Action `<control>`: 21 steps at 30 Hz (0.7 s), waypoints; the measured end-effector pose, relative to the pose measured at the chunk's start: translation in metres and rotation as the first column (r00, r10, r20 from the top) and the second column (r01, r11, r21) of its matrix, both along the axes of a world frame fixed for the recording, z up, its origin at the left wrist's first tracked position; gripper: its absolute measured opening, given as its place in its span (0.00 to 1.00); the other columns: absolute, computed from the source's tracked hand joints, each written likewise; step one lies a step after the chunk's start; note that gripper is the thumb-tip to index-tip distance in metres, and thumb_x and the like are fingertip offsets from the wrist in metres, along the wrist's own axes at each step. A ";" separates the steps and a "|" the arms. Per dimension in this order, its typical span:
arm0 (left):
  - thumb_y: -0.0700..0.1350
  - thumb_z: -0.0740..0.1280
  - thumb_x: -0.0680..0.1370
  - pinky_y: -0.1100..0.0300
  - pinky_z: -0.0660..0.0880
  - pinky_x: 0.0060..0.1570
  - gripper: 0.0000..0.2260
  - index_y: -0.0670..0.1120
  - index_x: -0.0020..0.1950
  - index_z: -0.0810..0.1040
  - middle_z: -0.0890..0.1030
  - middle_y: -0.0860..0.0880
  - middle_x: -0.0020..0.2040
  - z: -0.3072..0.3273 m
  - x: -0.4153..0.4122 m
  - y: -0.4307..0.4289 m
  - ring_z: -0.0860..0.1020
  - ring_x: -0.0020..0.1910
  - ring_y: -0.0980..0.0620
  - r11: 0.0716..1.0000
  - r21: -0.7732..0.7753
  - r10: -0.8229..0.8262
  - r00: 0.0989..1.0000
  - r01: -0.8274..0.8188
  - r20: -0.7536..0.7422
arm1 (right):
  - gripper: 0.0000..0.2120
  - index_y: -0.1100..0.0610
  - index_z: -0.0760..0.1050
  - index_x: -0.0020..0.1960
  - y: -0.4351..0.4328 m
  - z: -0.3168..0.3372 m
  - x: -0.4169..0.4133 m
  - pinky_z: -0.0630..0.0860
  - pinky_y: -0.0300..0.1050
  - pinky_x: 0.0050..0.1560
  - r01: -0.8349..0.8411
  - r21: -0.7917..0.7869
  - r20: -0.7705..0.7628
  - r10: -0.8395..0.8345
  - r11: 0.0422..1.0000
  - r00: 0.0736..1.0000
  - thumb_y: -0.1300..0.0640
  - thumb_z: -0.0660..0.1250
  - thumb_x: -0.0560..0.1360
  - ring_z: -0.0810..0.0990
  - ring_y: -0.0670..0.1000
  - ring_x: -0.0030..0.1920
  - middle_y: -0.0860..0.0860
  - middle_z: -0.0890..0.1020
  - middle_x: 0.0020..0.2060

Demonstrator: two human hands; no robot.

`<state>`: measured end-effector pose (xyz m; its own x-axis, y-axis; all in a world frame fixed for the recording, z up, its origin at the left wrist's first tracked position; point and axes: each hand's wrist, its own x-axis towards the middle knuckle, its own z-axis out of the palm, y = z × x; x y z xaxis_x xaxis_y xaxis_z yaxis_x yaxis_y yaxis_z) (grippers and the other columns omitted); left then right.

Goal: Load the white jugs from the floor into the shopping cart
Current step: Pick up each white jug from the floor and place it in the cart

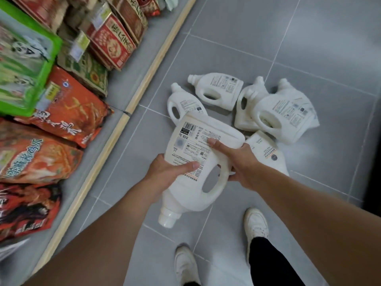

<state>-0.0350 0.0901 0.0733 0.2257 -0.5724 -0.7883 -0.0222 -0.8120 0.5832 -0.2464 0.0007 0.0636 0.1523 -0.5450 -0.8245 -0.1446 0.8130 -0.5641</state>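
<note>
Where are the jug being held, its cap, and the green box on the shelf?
held jug [191, 141], head view: on its printed label.
cap [167, 218], head view: on the cap's white side, at the jug's near end.
green box [54, 45], head view: on its rim, at the right corner.

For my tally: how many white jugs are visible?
6. One jug in left hand and right hand; five on the floor: left, top, two overlapping at right, one by the right wrist. More may be hidden.

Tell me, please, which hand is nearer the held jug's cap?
Left. The left hand grips the jug on its side, just above the cap; the right hand holds the opposite side by the handle, farther away.
</note>
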 end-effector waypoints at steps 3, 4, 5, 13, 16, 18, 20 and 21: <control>0.56 0.88 0.60 0.46 0.85 0.60 0.30 0.48 0.59 0.88 0.91 0.51 0.51 0.051 0.013 0.013 0.90 0.51 0.50 0.999 -0.030 0.021 1.000 -0.021 0.007 | 0.35 0.48 0.84 0.64 0.006 0.056 0.016 0.87 0.60 0.50 -0.055 -0.031 0.001 0.055 0.998 0.998 0.39 0.89 0.62 0.91 0.55 0.51 0.49 0.93 0.50; 0.57 0.88 0.59 0.47 0.85 0.60 0.31 0.48 0.59 0.88 0.91 0.51 0.51 0.068 0.017 0.019 0.90 0.51 0.50 0.999 -0.035 0.034 0.999 -0.034 0.009 | 0.35 0.48 0.84 0.64 0.009 0.075 0.021 0.87 0.61 0.51 -0.064 -0.038 -0.003 0.064 0.997 0.998 0.39 0.89 0.61 0.91 0.56 0.51 0.49 0.93 0.50; 0.57 0.88 0.59 0.48 0.85 0.59 0.31 0.48 0.58 0.88 0.91 0.51 0.50 0.086 0.020 0.026 0.90 0.51 0.50 0.998 -0.039 0.055 0.998 -0.054 0.009 | 0.35 0.48 0.84 0.63 0.012 0.095 0.026 0.87 0.62 0.51 -0.077 -0.044 -0.012 0.077 0.996 0.997 0.39 0.89 0.61 0.91 0.56 0.51 0.49 0.93 0.50; 0.53 0.88 0.64 0.59 0.84 0.45 0.22 0.48 0.54 0.87 0.91 0.53 0.47 0.224 0.030 0.096 0.89 0.47 0.54 0.976 -0.053 0.213 0.977 -0.213 0.012 | 0.29 0.46 0.83 0.59 0.057 0.236 0.056 0.87 0.62 0.51 -0.195 -0.079 -0.038 0.193 0.978 0.980 0.39 0.88 0.63 0.91 0.56 0.50 0.49 0.93 0.48; 0.53 0.89 0.62 0.54 0.85 0.51 0.25 0.48 0.55 0.87 0.91 0.52 0.49 0.261 0.032 0.125 0.89 0.51 0.50 0.962 -0.047 0.271 0.962 -0.270 0.021 | 0.27 0.46 0.83 0.60 0.078 0.275 0.065 0.87 0.57 0.44 -0.227 -0.074 -0.033 0.225 0.971 0.974 0.41 0.88 0.65 0.91 0.56 0.48 0.50 0.93 0.47; 0.51 0.88 0.65 0.57 0.84 0.47 0.21 0.48 0.53 0.87 0.91 0.51 0.49 0.285 0.033 0.143 0.89 0.50 0.51 0.953 -0.038 0.302 0.953 -0.301 0.024 | 0.27 0.48 0.84 0.60 0.092 0.296 0.071 0.86 0.53 0.39 -0.260 -0.065 -0.023 0.259 0.963 0.966 0.43 0.88 0.66 0.91 0.54 0.44 0.51 0.93 0.47; 0.51 0.87 0.66 0.55 0.85 0.50 0.20 0.47 0.53 0.87 0.91 0.50 0.49 0.305 0.031 0.162 0.89 0.50 0.51 0.942 -0.030 0.334 0.942 -0.333 0.021 | 0.28 0.49 0.84 0.61 0.105 0.313 0.078 0.85 0.52 0.39 -0.296 -0.058 -0.005 0.296 0.953 0.955 0.43 0.87 0.65 0.90 0.54 0.42 0.52 0.93 0.47; 0.51 0.87 0.65 0.53 0.85 0.52 0.21 0.47 0.54 0.88 0.91 0.51 0.48 0.313 0.031 0.172 0.89 0.50 0.50 0.936 -0.028 0.351 0.936 -0.351 0.021 | 0.29 0.49 0.83 0.62 0.110 0.320 0.082 0.85 0.52 0.41 -0.317 -0.053 -0.002 0.317 0.947 0.948 0.42 0.88 0.65 0.89 0.55 0.42 0.52 0.92 0.48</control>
<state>-0.0041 0.2623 0.3866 0.4351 -0.4718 -0.7669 0.2469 -0.7566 0.6055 -0.1646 0.1111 0.3837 0.3297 -0.5100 -0.7945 -0.3858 0.6953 -0.6064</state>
